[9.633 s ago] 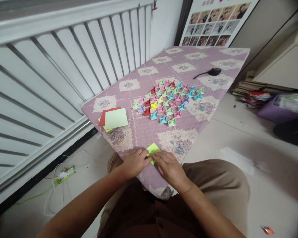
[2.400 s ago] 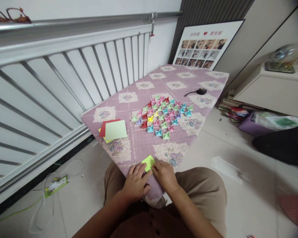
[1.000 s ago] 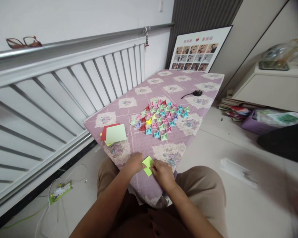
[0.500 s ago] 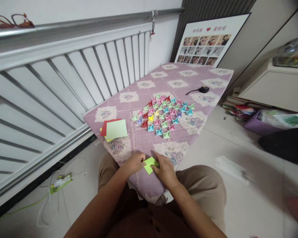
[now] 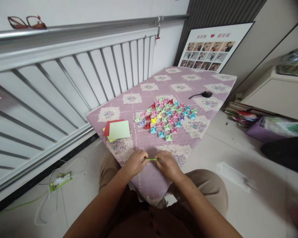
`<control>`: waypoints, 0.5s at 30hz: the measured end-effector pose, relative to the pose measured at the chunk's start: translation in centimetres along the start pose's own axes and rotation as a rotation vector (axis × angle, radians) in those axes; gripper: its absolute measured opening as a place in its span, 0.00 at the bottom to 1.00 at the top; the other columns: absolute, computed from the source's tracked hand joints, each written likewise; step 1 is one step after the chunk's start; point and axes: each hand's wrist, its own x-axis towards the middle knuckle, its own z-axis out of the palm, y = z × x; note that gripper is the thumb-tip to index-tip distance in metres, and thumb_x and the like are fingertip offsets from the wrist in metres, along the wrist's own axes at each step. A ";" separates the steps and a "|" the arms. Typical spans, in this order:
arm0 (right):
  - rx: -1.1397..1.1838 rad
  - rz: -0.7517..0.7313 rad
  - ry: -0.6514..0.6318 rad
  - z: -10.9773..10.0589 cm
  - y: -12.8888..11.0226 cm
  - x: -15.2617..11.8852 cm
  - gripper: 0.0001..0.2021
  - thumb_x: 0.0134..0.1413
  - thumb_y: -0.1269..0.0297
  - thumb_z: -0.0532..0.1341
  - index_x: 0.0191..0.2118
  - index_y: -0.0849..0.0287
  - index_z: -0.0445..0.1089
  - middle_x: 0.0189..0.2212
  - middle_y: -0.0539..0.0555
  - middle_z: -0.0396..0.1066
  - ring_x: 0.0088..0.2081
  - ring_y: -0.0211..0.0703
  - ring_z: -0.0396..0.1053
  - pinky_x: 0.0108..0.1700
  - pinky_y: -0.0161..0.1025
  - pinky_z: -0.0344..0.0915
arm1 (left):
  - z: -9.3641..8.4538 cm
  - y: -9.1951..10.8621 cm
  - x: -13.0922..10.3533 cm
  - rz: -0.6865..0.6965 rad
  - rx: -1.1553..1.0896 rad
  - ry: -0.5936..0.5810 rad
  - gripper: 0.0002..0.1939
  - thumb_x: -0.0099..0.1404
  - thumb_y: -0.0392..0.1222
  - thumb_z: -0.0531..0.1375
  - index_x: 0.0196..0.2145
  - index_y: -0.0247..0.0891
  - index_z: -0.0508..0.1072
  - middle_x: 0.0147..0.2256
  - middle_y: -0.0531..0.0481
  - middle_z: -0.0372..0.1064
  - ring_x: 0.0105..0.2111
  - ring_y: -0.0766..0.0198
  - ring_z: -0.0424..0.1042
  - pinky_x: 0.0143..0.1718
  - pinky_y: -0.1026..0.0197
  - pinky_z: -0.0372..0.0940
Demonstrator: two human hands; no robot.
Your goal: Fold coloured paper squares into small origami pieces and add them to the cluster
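Note:
A folded piece of lime-green paper (image 5: 152, 159) is stretched between my hands, seen edge-on as a thin line above the tablecloth. My left hand (image 5: 137, 162) pinches its left end, and my right hand (image 5: 168, 164) grips the right end. Just beyond them, several small folded paper pieces (image 5: 167, 117) in red, pink, yellow, green, blue and purple stand in slanting rows. To the left lies a small stack of square paper sheets, with a pale green sheet (image 5: 119, 129) on top and a red sheet (image 5: 108, 128) and yellow edges peeking out beneath.
A floral purple cloth covers the table (image 5: 149, 178), whose narrow end points at me. A black object with a short cord (image 5: 206, 94) lies at the far right. The white radiator (image 5: 72, 76) borders the left side. A power strip (image 5: 61, 181) with cables is on the floor.
The lime-green paper has turned from lying face-up to edge-on, now held at both ends. My right fingers have curled around it. The whole view has shifted slightly.

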 end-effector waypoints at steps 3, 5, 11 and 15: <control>-0.242 -0.102 0.080 0.3 -0.2 -0.2 0.03 0.54 0.70 0.60 0.31 0.58 0.70 0.31 0.53 0.69 0.38 0.44 0.62 0.42 0.42 0.53 | 0.6 0.1 -0.3 0.139 0.277 0.073 0.06 0.66 0.35 0.52 0.35 0.38 0.69 0.38 0.48 0.68 0.42 0.58 0.63 0.44 0.57 0.58; -0.319 -0.147 0.098 0.8 -0.1 -0.7 0.03 0.55 0.70 0.60 0.32 0.58 0.70 0.32 0.53 0.70 0.39 0.44 0.61 0.45 0.43 0.52 | 1.6 -0.2 -0.7 0.187 0.421 0.086 0.08 0.68 0.36 0.51 0.36 0.38 0.69 0.39 0.47 0.68 0.41 0.58 0.63 0.43 0.56 0.59; -0.351 -0.183 0.048 2.4 0.1 -2.7 0.03 0.57 0.71 0.59 0.33 0.57 0.69 0.33 0.52 0.69 0.40 0.44 0.60 0.51 0.44 0.50 | 4.2 -1.1 -2.1 0.170 0.544 0.056 0.09 0.69 0.38 0.51 0.34 0.40 0.70 0.37 0.48 0.68 0.38 0.57 0.63 0.40 0.54 0.57; -0.303 -0.169 0.019 2.7 0.2 -3.3 0.04 0.58 0.70 0.58 0.34 0.56 0.69 0.33 0.52 0.70 0.39 0.43 0.60 0.49 0.44 0.51 | 4.3 -0.7 -3.0 0.122 0.516 0.015 0.08 0.68 0.40 0.52 0.35 0.40 0.70 0.37 0.49 0.68 0.39 0.57 0.63 0.40 0.54 0.56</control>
